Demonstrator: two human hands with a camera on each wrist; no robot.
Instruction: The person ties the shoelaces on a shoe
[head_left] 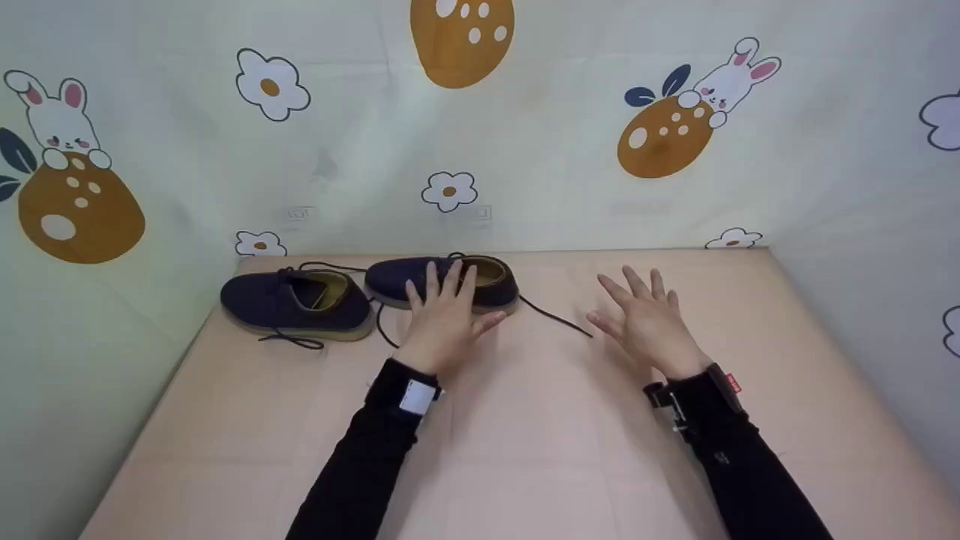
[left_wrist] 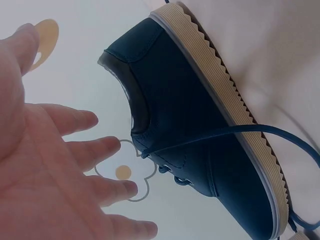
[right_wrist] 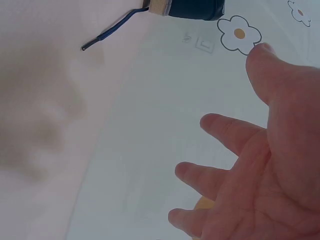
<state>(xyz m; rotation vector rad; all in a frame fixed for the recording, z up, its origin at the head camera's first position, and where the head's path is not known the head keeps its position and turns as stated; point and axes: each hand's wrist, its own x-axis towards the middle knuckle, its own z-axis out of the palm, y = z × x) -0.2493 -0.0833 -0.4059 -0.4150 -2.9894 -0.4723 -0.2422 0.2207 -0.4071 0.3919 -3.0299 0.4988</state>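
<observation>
Zero grasp, visible fingers spread and released: right hand (head_left: pixel 651 330) above the tabletop (head_left: pixel 540 450), left hand (head_left: pixel 444 322) just before the farther shoe (left_wrist: pixel 192 107). Near the far left corner, nearer shoe (head_left: pixel 259 304); along the far edge, farther shoe. Both upright, presumably steadied by flat soles.

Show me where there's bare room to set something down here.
Bare table lies between the left sleeve and right sleeve, and from the latter to the table's right edge. The back left is crowded: nearer shoe and farther shoe sit close, one lace reaching rightward.
</observation>
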